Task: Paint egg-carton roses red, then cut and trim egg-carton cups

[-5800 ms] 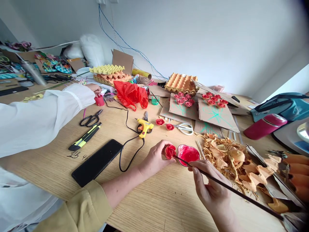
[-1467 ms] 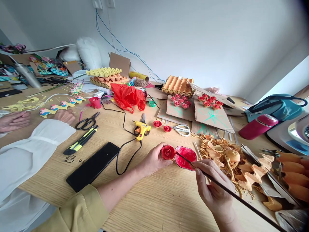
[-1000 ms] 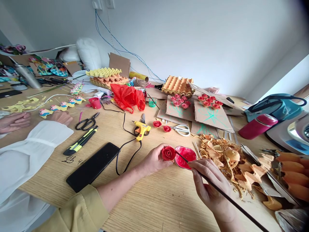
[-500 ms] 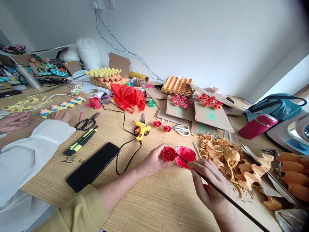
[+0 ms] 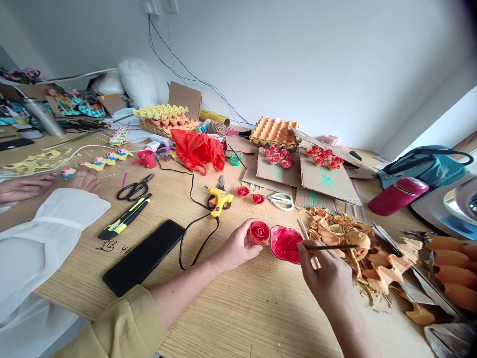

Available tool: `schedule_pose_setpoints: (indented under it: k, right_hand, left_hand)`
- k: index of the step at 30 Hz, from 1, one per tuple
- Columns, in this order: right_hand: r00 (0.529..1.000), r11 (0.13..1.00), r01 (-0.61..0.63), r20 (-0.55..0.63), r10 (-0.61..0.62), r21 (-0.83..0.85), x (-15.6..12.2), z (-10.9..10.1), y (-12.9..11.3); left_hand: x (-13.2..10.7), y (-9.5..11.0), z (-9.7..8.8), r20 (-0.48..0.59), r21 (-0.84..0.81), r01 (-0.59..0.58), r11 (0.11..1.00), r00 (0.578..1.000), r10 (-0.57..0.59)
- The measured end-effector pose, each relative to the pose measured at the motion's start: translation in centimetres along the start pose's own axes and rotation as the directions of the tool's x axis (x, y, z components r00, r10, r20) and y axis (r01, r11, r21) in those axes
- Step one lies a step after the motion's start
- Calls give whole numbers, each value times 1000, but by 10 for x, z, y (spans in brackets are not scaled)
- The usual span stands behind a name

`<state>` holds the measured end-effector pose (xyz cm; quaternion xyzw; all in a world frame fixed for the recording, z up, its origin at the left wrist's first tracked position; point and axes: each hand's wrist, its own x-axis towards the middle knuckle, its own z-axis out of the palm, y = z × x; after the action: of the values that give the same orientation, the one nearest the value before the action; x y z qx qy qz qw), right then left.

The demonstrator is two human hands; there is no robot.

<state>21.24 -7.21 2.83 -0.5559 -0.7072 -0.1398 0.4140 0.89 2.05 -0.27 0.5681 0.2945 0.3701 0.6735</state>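
Between the fingers of my left hand (image 5: 238,247) is a red paper rose (image 5: 260,231), its spiral petals facing up. My right hand (image 5: 330,271) is closed around a thin dark paintbrush (image 5: 331,246), held nearly level. The brush tip dips into a small dish of red paint (image 5: 281,238), just right of the rose. Two more red roses, one (image 5: 243,191) and another (image 5: 258,199), lie beyond the dish beside white-handled scissors (image 5: 280,200).
Torn orange egg-carton scraps (image 5: 357,243) lie at right. Cardboard sheets (image 5: 330,181) bear several roses. A yellow glue gun (image 5: 219,201), black phone (image 5: 143,256), utility knife (image 5: 124,217) and black scissors (image 5: 134,189) lie at left. A co-worker's hand (image 5: 86,179) handles small painted figures.
My right hand has taken the brush tip away from the rose into the red paint, swinging the handle toward level. The co-worker's hand at left has shifted onto the painted figures.
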Motion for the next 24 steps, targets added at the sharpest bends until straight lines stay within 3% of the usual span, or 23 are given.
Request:
schedule_pose_setpoints:
  k: [3, 6, 12, 24]
  right_hand:
    - [1000, 1000, -23, 22, 23, 11, 0, 0, 1]
    - [995, 997, -57, -79, 61, 48, -2, -6, -4]
    - [968, 942, -197, -98, 231, 272, -13, -7, -10]
    - [989, 961, -94, -83, 120, 261, -7, -9, -20]
  left_hand:
    - [0, 1, 1, -4, 11, 3, 1000, 1000, -3]
    - [1, 1, 1, -26, 57, -34, 998, 999, 36]
    - [1, 3, 3, -20, 104, -78, 992, 997, 80]
    - [0, 2, 4, -14, 114, -71, 991, 997, 73]
